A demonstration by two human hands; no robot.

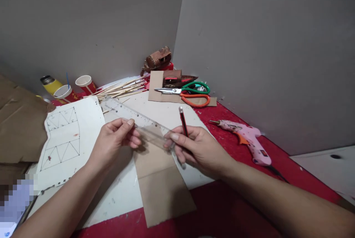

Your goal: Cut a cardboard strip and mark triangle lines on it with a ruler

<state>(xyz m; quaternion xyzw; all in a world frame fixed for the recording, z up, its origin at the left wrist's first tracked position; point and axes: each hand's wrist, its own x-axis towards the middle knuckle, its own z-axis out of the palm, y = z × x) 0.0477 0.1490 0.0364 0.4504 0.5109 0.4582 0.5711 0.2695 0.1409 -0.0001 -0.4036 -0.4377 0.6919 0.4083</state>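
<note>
Cardboard strip (166, 193): laid partly on the white sheet (116, 193) and partly on the red tabletop (230, 208); crossed by a crease.
Right hand (191, 147): closed on the near end of the clear ruler (146, 125), which is pinched by thumb and fingers; a red-and-black pencil (183, 121) is also held there, its metallic end pointed up and away.
Left hand (116, 134): fingers curled; the ruler's near edge is gripped beside the thumb.
Ruler: held slantwise between both hands, over the strip's far part and the white sheet.
Drawn page (62, 134): spread to the left, marked with two rows of triangles.
Glue gun (252, 138): rested on the tabletop to the right, nozzle turned leftward.
Scissors (177, 91): placed across a cardboard piece (156, 82), green and orange handles to the right.
Wooden sticks (122, 89): heaped left of the scissors; two paper cups (84, 82) are stood beyond their left end.
Brown case (159, 59): set near the wall corner.
</note>
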